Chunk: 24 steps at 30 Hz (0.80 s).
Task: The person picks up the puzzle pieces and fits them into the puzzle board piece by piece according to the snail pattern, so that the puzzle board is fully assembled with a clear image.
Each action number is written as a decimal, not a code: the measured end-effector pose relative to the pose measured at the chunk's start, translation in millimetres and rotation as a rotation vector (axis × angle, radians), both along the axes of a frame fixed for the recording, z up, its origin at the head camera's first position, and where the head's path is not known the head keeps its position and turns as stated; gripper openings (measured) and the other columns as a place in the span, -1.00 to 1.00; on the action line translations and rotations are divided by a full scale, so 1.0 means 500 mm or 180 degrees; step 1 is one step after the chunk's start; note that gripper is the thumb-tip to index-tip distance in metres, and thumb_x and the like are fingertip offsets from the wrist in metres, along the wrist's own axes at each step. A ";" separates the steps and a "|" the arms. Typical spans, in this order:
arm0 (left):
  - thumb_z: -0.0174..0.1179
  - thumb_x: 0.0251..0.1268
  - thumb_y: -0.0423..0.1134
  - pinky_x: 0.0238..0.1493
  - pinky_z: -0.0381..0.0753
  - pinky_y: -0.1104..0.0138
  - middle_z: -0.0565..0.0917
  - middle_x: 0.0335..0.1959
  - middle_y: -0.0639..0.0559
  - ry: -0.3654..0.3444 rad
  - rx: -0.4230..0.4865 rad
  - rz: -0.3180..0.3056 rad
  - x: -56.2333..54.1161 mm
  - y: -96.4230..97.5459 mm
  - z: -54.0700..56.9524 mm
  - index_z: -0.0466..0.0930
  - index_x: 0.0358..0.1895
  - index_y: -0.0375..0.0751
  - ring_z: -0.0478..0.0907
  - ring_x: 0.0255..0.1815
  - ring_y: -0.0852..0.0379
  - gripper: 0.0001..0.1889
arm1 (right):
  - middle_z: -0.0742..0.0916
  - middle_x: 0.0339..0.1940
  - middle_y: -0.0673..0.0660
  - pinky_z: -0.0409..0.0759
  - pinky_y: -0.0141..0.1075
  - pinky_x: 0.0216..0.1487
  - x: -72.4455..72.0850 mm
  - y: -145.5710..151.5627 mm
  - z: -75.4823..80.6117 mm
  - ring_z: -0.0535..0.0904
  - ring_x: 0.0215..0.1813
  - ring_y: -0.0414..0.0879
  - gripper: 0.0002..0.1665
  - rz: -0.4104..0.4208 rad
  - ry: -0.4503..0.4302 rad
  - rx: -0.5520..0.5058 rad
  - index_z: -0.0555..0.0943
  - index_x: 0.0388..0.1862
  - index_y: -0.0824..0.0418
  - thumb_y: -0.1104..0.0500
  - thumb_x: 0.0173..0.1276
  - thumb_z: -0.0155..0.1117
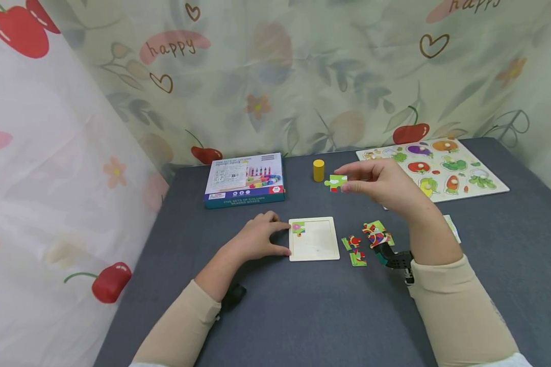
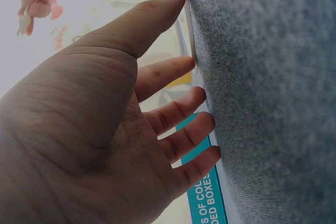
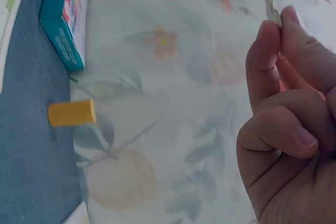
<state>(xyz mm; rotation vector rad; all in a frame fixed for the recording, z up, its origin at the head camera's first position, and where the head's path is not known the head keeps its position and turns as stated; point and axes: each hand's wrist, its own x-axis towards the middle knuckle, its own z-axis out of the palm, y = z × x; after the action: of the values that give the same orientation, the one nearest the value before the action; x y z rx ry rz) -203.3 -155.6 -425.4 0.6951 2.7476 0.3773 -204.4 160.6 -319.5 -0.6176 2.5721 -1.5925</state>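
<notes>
My right hand (image 1: 385, 184) pinches a green jigsaw puzzle piece (image 1: 335, 182) between thumb and fingertips, raised above the table; in the right wrist view the same piece (image 3: 271, 8) appears edge-on. Fingers spread, my left hand (image 1: 258, 237) rests beside a pale square puzzle tray (image 1: 319, 250), thumb and index fingertips at its left edge. One puzzle piece (image 1: 298, 228) lies in the tray's upper left corner. To the tray's right are loose pieces (image 1: 358, 259) and a small overlapping heap of pieces (image 1: 375, 232), partly behind the right wrist's camera strap.
Behind the tray lies a blue boxed bead set (image 1: 245, 181). A yellow cylinder (image 1: 319, 170) stands near the back edge. At the back right is a white vegetable picture board (image 1: 482, 191), partly hidden by my right hand. A printed curtain (image 1: 266, 76) hangs behind the table.
</notes>
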 end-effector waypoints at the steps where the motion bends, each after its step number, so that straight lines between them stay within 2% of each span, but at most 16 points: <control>1: 0.41 0.17 0.30 0.13 0.44 0.13 0.44 0.25 -0.01 -0.0001 0.0000 0.0003 0.000 0.000 0.000 0.49 0.46 0.14 0.34 0.14 0.05 -0.22 | 0.67 -0.37 0.10 0.31 -0.28 -0.50 0.000 -0.006 -0.002 0.27 -0.57 -0.10 -0.61 0.0029 -0.0006 -0.0024 0.72 0.15 0.23 0.18 0.38 0.47; 9: 0.41 0.17 0.30 0.12 0.44 0.13 0.44 0.25 0.00 0.0005 0.0004 0.0009 0.000 0.000 -0.002 0.50 0.46 0.15 0.34 0.14 0.05 -0.22 | 0.78 -0.26 0.15 0.21 -0.30 -0.53 -0.001 -0.049 -0.020 0.23 -0.60 -0.14 -0.63 0.0124 -0.0293 -0.0137 0.73 0.16 0.24 0.19 0.42 0.42; 15: 0.42 0.16 0.31 0.12 0.45 0.12 0.45 0.24 -0.02 0.0035 0.0023 0.0020 0.000 0.000 -0.001 0.51 0.45 0.12 0.35 0.13 0.04 -0.21 | 0.79 -0.08 0.28 0.24 -0.31 -0.49 -0.013 -0.067 -0.042 0.34 -0.52 -0.15 -0.63 0.0089 -0.0476 -0.0185 0.70 0.22 0.26 0.17 0.50 0.34; 18: 0.42 0.16 0.30 0.11 0.46 0.12 0.45 0.23 -0.02 0.0037 0.0034 0.0015 0.002 -0.001 -0.003 0.51 0.45 0.12 0.35 0.13 0.03 -0.21 | 0.80 -0.05 0.21 0.45 -0.31 -0.31 -0.020 -0.073 -0.057 0.56 -0.36 -0.12 -0.61 0.0066 -0.0535 -0.0145 0.70 0.23 0.24 0.16 0.49 0.35; 20: 0.42 0.15 0.31 0.11 0.47 0.12 0.45 0.23 -0.02 0.0034 0.0042 0.0011 0.002 -0.002 -0.005 0.52 0.45 0.12 0.36 0.12 0.03 -0.21 | 0.80 -0.04 0.15 0.56 -0.23 -0.09 -0.025 -0.075 -0.068 0.67 -0.14 -0.07 -0.60 0.0046 -0.0578 -0.0104 0.71 0.23 0.22 0.15 0.46 0.39; 22: 0.41 0.15 0.31 0.10 0.47 0.12 0.45 0.23 -0.02 0.0041 0.0028 0.0012 0.001 -0.001 -0.006 0.51 0.45 0.13 0.36 0.13 0.04 -0.21 | 0.79 0.00 0.14 0.57 -0.10 0.09 -0.030 -0.078 -0.078 0.70 0.03 -0.02 -0.58 0.0047 -0.0600 -0.0043 0.71 0.22 0.21 0.15 0.42 0.43; 24: 0.41 0.15 0.32 0.10 0.48 0.12 0.45 0.24 -0.02 0.0042 0.0018 0.0019 0.001 -0.001 -0.006 0.51 0.45 0.13 0.36 0.13 0.04 -0.21 | 0.78 0.04 0.15 0.56 -0.05 0.15 -0.035 -0.080 -0.088 0.71 0.04 -0.01 -0.57 0.0061 -0.0645 0.0020 0.72 0.21 0.20 0.16 0.39 0.46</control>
<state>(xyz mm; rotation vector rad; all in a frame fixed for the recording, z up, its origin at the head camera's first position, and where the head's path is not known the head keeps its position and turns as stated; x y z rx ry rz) -202.9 -156.0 -428.2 0.6936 2.7627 0.3835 -221.8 120.5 -363.3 -0.4527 2.4167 -1.5525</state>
